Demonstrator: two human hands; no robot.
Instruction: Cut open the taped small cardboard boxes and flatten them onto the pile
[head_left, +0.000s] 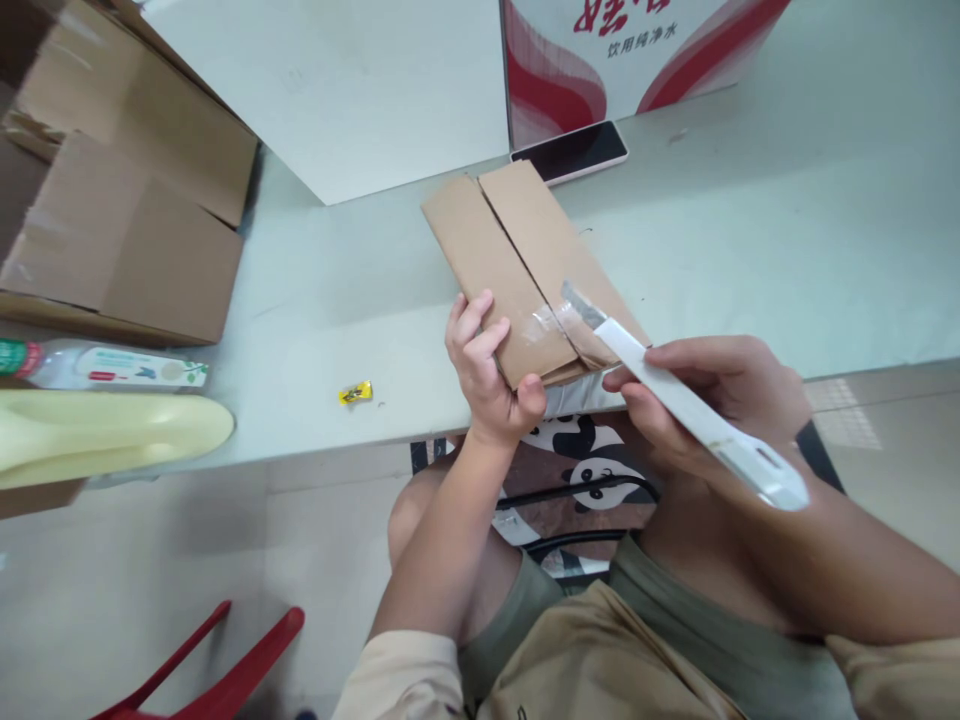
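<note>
A small flat cardboard box [510, 250] lies at the near edge of the pale table [750, 260], with clear tape over the near end of its centre seam. My left hand [486, 370] is closed on the box's near left corner, thumb underneath. My right hand [705, 395] is closed round a white utility knife [690, 400]. The knife's blade tip rests on the taped seam near the box's near end.
An open cardboard box [127, 220] sits at the far left. A plastic bottle [105, 366] and a cream plastic piece [105, 430] lie beside it. A phone [570, 152] rests against a red-and-white carton [600, 50]. A small yellow wrapper [355, 393] lies nearby.
</note>
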